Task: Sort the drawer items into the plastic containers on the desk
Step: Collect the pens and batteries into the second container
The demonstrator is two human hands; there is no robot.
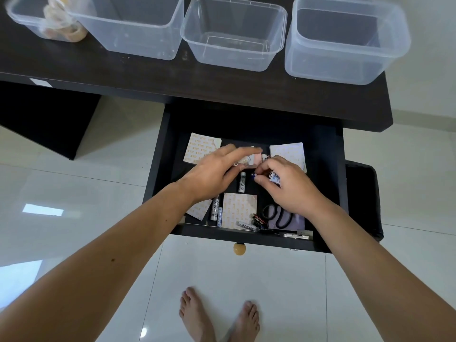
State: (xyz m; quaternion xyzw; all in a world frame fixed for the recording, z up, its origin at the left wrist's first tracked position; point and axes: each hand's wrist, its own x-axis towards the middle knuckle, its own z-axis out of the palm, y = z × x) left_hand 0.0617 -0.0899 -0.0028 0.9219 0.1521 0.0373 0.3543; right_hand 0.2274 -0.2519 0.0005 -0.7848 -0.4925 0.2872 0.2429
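The black drawer (160, 169) is pulled out under the desk. Both hands are inside it. My right hand (286, 186) is closed around several batteries (274, 179), with a dark blue one pinched at the fingertips. My left hand (212, 171) hovers over the drawer's middle, fingers spread, touching small pale items by a pink pad (256, 157). Loose batteries (241, 181), white printed note pads (238, 209) and black scissors (278, 215) lie on the drawer floor. Clear plastic containers (233, 33) stand in a row on the desk.
The far-left container (29, 23) holds tape rolls; the other three look empty. A round wooden knob (239, 249) sticks out of the drawer front. A black bin (362, 201) stands right of the drawer. My bare feet (219, 317) are on white floor tiles.
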